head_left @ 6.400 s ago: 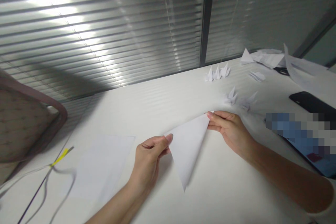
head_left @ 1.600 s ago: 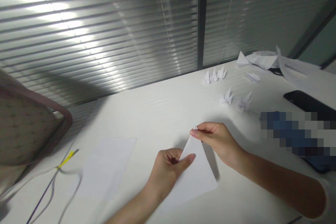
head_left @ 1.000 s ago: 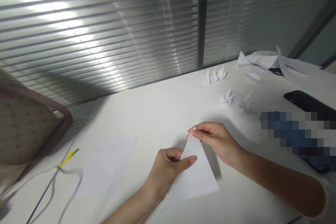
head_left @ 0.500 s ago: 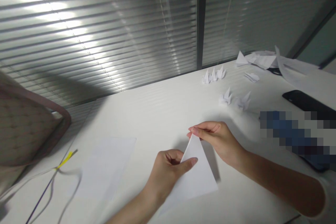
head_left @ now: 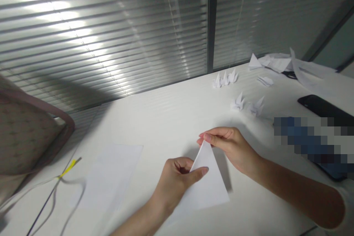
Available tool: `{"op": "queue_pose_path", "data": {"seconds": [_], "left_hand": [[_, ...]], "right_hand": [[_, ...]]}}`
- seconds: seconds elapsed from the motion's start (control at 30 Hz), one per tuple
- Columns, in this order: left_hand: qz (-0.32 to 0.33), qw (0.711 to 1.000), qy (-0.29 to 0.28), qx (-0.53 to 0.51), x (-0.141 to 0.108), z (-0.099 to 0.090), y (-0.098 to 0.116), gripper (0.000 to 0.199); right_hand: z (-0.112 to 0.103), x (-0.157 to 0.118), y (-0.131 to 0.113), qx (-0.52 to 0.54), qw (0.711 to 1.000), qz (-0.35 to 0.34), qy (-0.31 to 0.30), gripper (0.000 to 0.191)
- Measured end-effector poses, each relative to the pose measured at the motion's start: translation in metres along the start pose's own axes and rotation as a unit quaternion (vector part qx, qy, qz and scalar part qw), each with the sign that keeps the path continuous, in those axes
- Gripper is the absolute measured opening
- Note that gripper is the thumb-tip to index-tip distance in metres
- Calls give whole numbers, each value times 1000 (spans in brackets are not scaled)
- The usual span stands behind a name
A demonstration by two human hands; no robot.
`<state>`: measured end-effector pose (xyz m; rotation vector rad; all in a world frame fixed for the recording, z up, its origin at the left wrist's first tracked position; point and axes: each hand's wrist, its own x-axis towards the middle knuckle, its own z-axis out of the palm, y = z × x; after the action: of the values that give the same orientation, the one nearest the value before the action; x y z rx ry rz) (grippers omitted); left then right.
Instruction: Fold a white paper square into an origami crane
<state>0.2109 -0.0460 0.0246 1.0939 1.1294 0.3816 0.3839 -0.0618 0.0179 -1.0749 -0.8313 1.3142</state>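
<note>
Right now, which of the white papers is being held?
The pointed folded paper: the left hand holds its side and the right hand pinches its tip. The flat sheet, small figures and far pile are untouched.

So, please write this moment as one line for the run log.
left hand: holding folded white paper | right hand: pinching its top corner | table: origami figures, flat white paper

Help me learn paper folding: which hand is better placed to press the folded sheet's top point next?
Probably the right hand: it pinches the folded sheet right at that point, while the left hand holds it lower down, along its left edge.
</note>
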Motion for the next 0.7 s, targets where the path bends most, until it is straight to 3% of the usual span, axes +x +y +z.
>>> {"op": "queue_pose_path", "data": {"seconds": [0.1, 0.3, 0.43, 0.7], "left_hand": [[3, 1000, -13, 7, 0, -1, 2, 36], [24, 997, -69, 13, 4, -4, 7, 34], [53, 997, -50, 0, 9, -5, 10, 41], [85, 996, 0, -26, 12, -6, 11, 32]], "right_hand": [[-1, 1, -1, 15, 1000, 13, 3, 20], [1, 4, 8, -88, 996, -24, -6, 19], [7, 1, 14, -94, 995, -31, -19, 17], [12, -1, 24, -80, 996, -16, -44, 23]]}}
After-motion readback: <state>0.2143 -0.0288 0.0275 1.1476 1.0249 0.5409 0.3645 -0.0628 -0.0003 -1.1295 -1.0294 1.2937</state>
